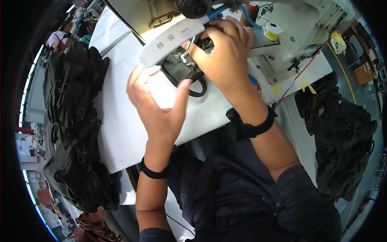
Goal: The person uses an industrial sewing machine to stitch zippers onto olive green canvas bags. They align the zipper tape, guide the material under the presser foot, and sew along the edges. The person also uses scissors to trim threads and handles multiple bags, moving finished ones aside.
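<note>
A dark grey-green bag piece (172, 69) with a brass-toothed zipper lies on the white sewing table, beneath the metal presser foot (184, 56) of a sewing machine. A short dark loop (202, 89) sticks out from its near side. My right hand (225, 54) has its fingers bent around the far right part of this piece, the thumb close to the presser foot. Left of the piece is my left hand (157, 103), thumb and fingers spread apart with nothing between them. A white lamp bar (171, 42) partly hides the piece and the left fingertips.
Dark bags with metal rings (72, 117) are piled along the table's left side. More dark bags (340, 137) hang or lie at the right. The machine body (298, 36) stands at the far right, with a small white round container (273, 31) and a reddish-brown thread cone (250, 14) nearby.
</note>
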Demonstrator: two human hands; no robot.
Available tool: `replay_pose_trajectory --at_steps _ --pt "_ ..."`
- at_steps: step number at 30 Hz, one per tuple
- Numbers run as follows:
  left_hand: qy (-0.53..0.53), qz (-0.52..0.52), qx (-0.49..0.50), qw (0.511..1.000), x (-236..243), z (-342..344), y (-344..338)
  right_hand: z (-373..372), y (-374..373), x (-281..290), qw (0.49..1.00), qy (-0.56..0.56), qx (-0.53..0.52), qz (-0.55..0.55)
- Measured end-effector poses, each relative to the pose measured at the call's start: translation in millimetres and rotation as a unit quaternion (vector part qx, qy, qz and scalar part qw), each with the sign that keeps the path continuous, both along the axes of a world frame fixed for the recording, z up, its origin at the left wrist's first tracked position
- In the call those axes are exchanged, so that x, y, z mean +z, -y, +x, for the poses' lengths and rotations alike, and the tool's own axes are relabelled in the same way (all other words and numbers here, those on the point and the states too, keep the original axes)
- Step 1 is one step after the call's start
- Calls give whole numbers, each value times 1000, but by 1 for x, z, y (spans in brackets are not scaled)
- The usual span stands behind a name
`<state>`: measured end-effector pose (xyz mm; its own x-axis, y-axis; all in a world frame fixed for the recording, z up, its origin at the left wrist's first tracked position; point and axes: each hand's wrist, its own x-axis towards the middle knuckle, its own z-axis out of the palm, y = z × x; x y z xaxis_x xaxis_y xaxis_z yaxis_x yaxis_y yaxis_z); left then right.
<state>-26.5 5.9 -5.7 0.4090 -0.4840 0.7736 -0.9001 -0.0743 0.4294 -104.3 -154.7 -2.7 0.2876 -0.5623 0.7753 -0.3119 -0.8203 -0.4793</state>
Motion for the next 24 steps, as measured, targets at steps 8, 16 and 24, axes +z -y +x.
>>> replay_pose_trajectory --at_steps 8,16,24 --pt "55 27 -43 997 -10 -7 11 11 -4 -2 999 44 24 19" --pt "145 59 -102 982 8 28 -3 14 -7 -7 990 133 18 -46" --pt "149 52 -126 979 4 31 -3 12 -11 -9 995 94 -8 -42"
